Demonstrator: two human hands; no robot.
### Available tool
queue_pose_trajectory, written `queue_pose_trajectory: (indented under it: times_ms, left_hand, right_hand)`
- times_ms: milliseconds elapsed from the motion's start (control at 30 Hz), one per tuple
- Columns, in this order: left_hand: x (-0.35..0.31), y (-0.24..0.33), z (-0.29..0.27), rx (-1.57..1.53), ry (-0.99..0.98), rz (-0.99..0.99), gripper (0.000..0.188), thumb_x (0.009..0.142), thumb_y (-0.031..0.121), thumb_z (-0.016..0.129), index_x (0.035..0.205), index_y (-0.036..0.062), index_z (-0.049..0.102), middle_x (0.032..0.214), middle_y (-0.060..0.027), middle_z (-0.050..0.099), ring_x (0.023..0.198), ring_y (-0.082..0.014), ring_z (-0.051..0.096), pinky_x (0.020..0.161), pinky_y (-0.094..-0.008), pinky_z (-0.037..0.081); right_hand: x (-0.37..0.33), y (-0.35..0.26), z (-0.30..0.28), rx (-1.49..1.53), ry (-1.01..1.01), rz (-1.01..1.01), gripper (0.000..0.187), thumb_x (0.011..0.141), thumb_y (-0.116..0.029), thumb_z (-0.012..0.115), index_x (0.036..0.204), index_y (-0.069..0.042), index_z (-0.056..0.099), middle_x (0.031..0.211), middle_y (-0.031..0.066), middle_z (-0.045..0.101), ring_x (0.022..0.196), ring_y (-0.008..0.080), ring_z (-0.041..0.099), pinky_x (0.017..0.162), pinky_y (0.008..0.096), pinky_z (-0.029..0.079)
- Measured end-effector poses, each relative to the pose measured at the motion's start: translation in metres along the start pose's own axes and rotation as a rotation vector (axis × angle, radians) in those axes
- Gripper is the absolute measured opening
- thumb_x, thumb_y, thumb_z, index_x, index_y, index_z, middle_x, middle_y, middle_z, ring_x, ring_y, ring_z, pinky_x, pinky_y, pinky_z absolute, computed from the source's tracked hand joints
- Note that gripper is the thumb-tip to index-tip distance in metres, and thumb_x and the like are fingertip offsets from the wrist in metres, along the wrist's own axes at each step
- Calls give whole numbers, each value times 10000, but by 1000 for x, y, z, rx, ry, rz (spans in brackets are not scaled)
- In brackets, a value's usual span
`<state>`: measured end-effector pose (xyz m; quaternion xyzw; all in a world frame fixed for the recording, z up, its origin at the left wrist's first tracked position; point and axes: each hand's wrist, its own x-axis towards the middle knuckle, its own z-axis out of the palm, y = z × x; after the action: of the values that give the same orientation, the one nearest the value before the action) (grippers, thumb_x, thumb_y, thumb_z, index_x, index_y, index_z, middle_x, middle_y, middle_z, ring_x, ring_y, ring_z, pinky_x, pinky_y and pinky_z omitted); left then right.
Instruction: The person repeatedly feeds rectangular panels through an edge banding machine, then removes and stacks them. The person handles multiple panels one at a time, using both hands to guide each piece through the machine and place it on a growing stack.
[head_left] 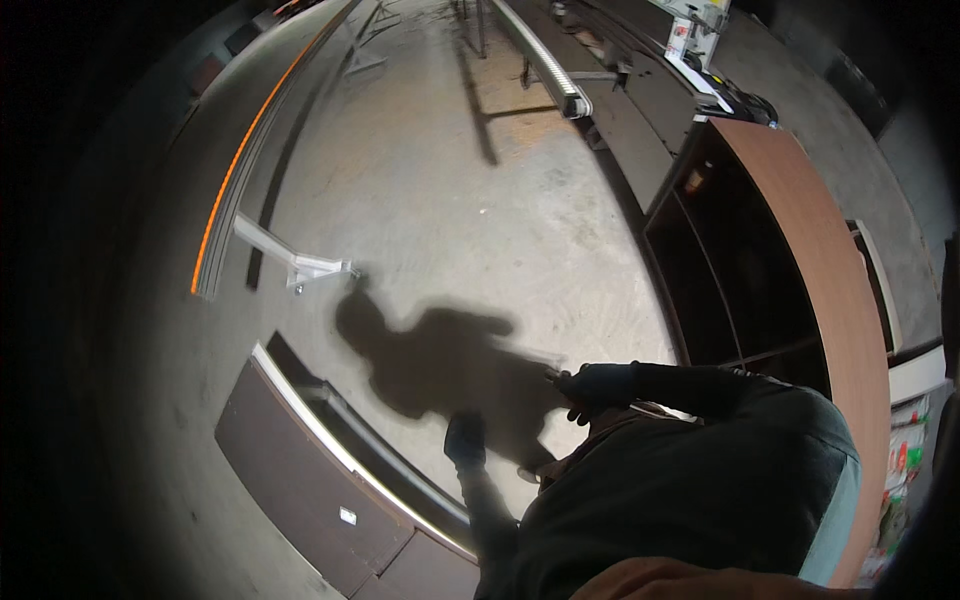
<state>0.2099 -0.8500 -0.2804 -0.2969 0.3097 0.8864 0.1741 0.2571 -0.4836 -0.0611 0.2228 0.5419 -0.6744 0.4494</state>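
Dark gloves cover both my hands. My left hand (465, 438) hangs low over the concrete floor, to the right of a dark brown panel (310, 480) with a pale edge; its fingers are too dark to make out. In front of my body, my right hand (592, 388) has its fingers curled round something small at its tip, too dark and small to name. Near that hand, on the right, stands a cabinet (800, 220) with a wood-brown side and dark open compartments.
A long rail with an orange edge (240, 160) runs along the left, with a pale metal foot (310, 268) sticking out. Ahead is a roller conveyor (545, 60) beside a dark workbench (640, 130). My shadow falls on the concrete floor (480, 240). Colourful packages (905, 450) lie far right.
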Motion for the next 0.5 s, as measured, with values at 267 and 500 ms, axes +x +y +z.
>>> queue_pose_trajectory:
  times_ms: [267,500]
  left_hand:
    - [79,-62,274,1334,-823,590,313,994,162,593,1261,-1,622,1157,-117,678,1009,-253,668,887,-357,547]
    - [126,-199,482,707,-808,-428,398,1006,206,555,1363,29,556,1303,-127,630,1158,-268,620,972,-371,495]
  right_hand:
    - [-100,-43,-173,718,415,-340,490,1035,-490,469,1263,-56,496,1128,169,564,921,360,713,713,423,654]
    - [-182,-33,-296,862,684,-578,428,1054,-430,464,1107,-14,548,965,148,644,819,318,725,696,388,656]
